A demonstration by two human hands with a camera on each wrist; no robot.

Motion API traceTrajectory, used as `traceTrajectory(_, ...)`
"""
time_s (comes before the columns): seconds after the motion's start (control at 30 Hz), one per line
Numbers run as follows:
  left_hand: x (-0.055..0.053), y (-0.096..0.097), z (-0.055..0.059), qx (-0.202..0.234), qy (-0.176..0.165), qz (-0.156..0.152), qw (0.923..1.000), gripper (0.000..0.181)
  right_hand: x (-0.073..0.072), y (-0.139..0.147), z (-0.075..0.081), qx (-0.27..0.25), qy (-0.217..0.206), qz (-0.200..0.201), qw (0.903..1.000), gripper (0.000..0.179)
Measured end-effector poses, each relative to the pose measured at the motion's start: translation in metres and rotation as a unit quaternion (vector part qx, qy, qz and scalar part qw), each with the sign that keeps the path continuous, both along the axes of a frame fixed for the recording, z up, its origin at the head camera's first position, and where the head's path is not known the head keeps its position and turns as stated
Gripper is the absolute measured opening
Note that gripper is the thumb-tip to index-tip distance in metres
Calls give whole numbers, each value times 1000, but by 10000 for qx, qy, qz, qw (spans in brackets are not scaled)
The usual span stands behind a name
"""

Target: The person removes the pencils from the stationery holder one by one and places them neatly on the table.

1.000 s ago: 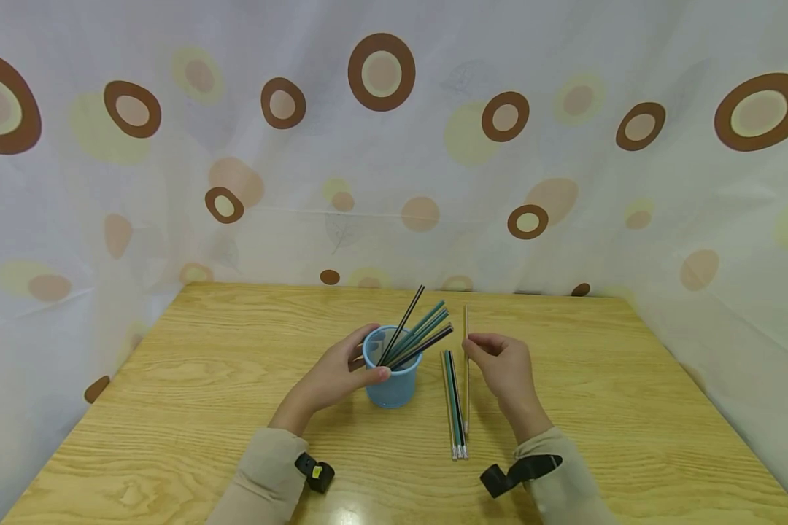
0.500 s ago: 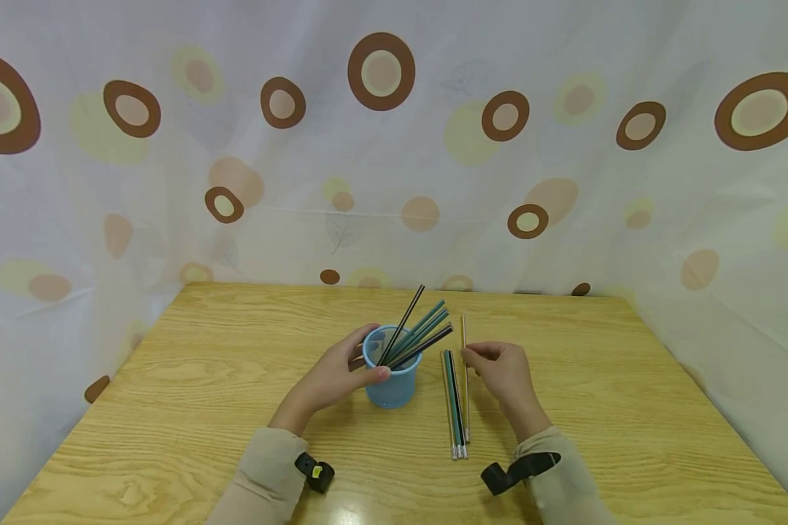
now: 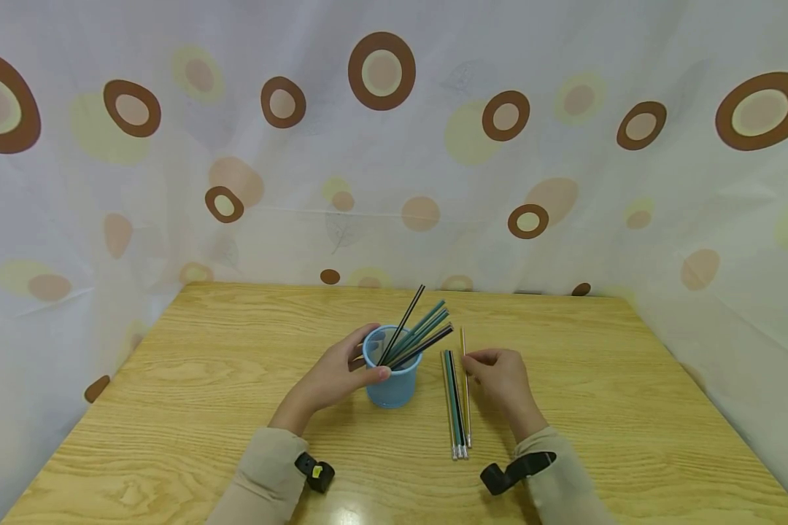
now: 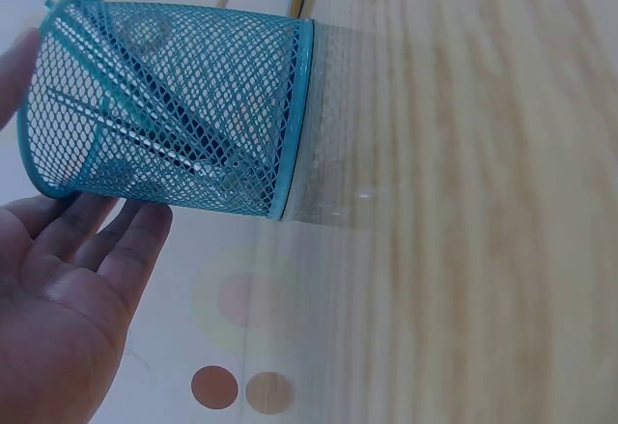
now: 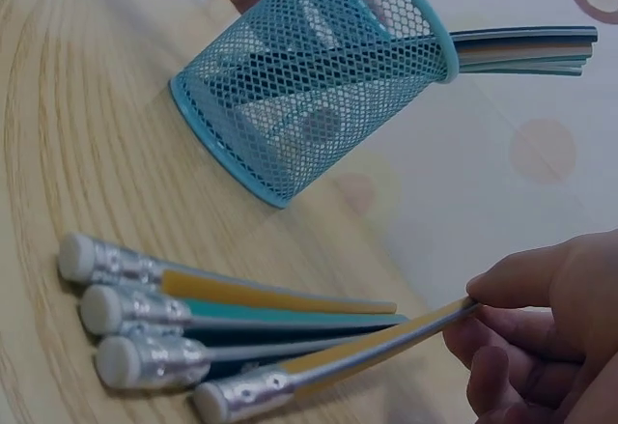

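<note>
My left hand [image 3: 331,378] holds a light blue mesh pencil cup [image 3: 391,391] by its sides, thumb on the near rim and fingers round the far left. Several dark and teal pencils [image 3: 427,327] lean right inside the cup. My right hand [image 3: 504,379] pinches a yellow pencil [image 5: 377,345] between thumb and fingertips. In the head view, its white eraser end points toward me. Just left of it, a yellow, a teal pencil [image 3: 455,412] and a black one lie side by side on the wooden table, erasers also toward me.
The wooden table [image 3: 203,386] extends around the cup and pencils. Behind it hangs a pale curtain [image 3: 394,168] with brown and yellow circles. Black straps with cameras [image 3: 516,472] sit on both sleeves.
My right hand has drawn the yellow pencil toward me, so its eraser end comes nearly level with the row's erasers. The left hand and the cup stay in place.
</note>
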State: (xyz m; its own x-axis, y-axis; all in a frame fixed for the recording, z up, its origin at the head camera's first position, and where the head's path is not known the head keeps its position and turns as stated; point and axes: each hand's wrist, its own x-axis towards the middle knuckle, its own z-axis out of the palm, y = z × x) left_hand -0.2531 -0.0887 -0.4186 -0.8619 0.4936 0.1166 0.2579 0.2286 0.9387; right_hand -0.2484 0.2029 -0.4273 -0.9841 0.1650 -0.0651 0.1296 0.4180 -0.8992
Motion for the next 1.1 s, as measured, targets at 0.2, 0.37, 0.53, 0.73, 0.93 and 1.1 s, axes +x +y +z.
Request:
traceTrajectory(0.2, 0, 0, 0, 3, 7, -9, 10000, 83, -1, 0, -6, 71, -56, -31, 10000, 23)
traceTrajectory(0.37, -1, 0, -1, -16, -22, -24, 10000, 83, -1, 0, -9, 355, -51, -29, 9994, 22)
traceTrajectory(0.53, -1, -1, -2, -33, 0, -28, 10000, 84, 1, 0, -10, 464, -129, 36, 9988, 21)
traceTrajectory(0.73, -2, -1, -2, -21, 49, -53, 10000, 83, 1, 0, -11, 606, -214, 116, 9979, 20)
traceTrajectory(0.93, -2, -1, -2, -6, 39, -60, 10000, 83, 1, 0, -12, 648, -228, 174, 9975, 18)
traceTrajectory(1.1, -2, -1, -3, 0, 28, -59, 10000, 83, 1, -1, -14, 778, -126, 202, 9967, 16)
